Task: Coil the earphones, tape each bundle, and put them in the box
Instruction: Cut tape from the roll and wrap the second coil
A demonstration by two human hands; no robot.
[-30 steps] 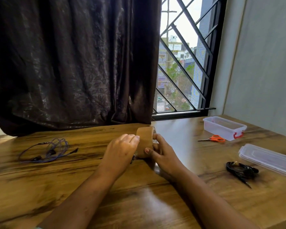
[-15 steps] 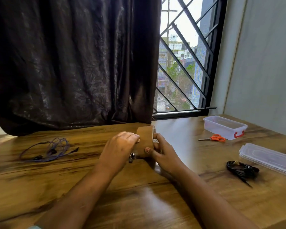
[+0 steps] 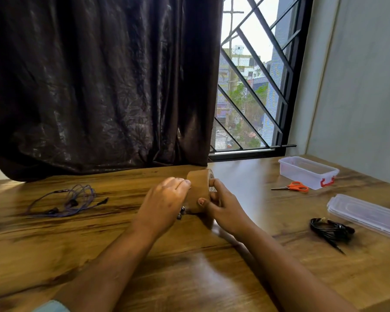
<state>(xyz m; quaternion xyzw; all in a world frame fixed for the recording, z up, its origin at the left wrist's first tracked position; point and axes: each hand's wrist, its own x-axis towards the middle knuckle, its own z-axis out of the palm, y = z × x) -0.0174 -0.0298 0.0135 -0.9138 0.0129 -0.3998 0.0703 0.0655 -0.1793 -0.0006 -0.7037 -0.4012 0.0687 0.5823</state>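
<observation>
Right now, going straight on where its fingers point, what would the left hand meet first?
The left hand would meet the tape roll at once; its fingertips seem to touch it.

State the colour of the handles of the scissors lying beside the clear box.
The scissors have orange handles, clearest in the head view.

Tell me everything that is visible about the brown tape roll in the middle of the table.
The tape roll is wide and brown, with a smooth band and a pale printed core showing at its right end. It stands on edge on the wooden table. The right hand grips it, thumb on the band, fingers at the core. The left hand, holding small dark earbuds, touches its left side with curled fingertips.
</observation>
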